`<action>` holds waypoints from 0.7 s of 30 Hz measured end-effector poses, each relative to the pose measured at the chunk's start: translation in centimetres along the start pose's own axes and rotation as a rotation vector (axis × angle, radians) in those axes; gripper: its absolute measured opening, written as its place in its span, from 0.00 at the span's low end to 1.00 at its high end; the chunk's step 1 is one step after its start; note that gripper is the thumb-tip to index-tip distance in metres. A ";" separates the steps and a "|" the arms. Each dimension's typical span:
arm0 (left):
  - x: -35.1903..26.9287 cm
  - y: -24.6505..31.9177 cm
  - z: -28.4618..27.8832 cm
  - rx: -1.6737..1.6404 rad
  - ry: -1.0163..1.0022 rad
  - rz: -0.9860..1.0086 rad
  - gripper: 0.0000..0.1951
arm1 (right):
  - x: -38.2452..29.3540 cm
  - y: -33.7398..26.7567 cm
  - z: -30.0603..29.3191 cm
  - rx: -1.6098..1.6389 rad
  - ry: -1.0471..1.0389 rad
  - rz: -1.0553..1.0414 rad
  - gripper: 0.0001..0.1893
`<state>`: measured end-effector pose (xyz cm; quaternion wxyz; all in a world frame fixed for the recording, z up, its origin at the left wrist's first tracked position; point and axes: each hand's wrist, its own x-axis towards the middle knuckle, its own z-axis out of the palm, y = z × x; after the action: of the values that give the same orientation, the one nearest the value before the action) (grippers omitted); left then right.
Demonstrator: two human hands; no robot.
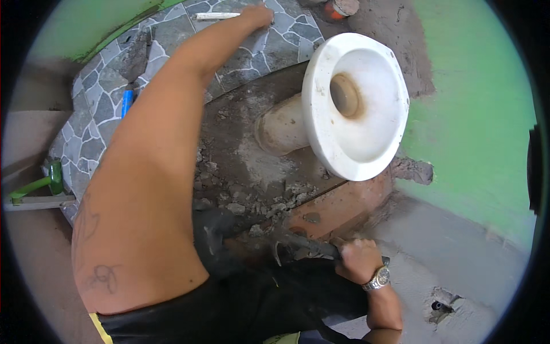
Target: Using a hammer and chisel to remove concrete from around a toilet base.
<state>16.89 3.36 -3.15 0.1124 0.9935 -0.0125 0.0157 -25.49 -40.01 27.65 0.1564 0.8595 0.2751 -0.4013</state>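
My left hand point(259, 16) reaches to the stone-patterned floor tiles point(279, 43) at the top, its fingers curled; whether it holds anything cannot be told. A slim white stick-like object point(217, 16) lies by its wrist. At the lower right my right hand point(360, 260), a metal watch on the wrist, grips the dark handle of a hammer-like tool point(307, 244); its head is blurred and partly hidden. Between the hands stands a white ceramic toilet bowl point(365, 142) on a stained pedestal foot point(281, 124), its open rim facing me.
Broken mortar rubble point(236, 208) lies below the pedestal, beside a reddish slab point(339, 206). A blue-handled tool point(127, 103) and a green tool point(56, 177) are at the left. Green wall point(464, 129) bounds the right; a dark pipe end point(437, 305) shows in a hole at the lower right.
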 end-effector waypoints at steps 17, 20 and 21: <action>-14.1 5.5 -7.0 0.186 -0.410 0.315 0.11 | 0.0 -0.2 0.7 -0.128 -0.081 -0.009 0.17; -6.0 4.8 -0.4 0.071 -0.057 0.499 0.08 | -0.1 -1.0 -0.1 -0.105 -0.031 -0.055 0.18; -4.6 6.2 0.9 0.054 -0.051 0.507 0.08 | -0.1 -1.1 -0.1 -0.106 0.022 -0.075 0.17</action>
<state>12.10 -2.77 -2.83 0.0777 0.9613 -0.2638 0.0187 -26.09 -39.12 27.73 0.1838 0.8436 0.3297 -0.3820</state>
